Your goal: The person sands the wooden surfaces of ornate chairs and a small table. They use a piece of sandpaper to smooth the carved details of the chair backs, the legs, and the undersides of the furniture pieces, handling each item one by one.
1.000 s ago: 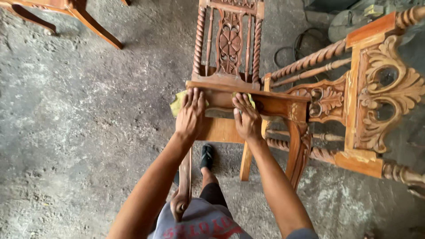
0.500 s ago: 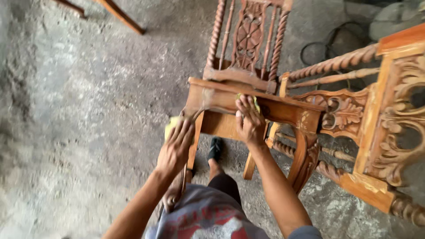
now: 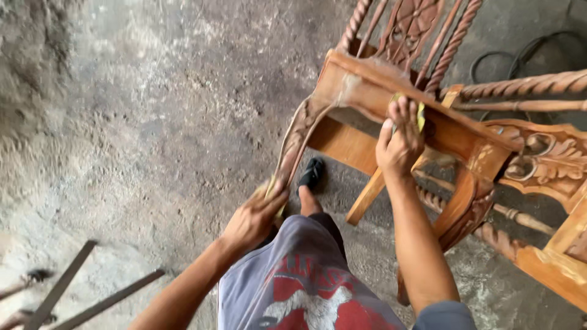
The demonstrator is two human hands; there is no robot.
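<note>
As compared with a second ago, left hand (image 3: 254, 217) shifted off the seat rail and down to the carved front leg (image 3: 293, 143) of the wooden chair (image 3: 367, 85), grip closed around a yellowish pad pressed to the leg's lower end. Right hand (image 3: 400, 140) unchanged on the front seat rail, fingers clamped over yellow sandpaper (image 3: 420, 116). Chair standing on the concrete floor (image 3: 153, 110), directly ahead, second carved chair (image 3: 550, 165) close at right. Judged: rubbing-down now extended from rail to leg.
</note>
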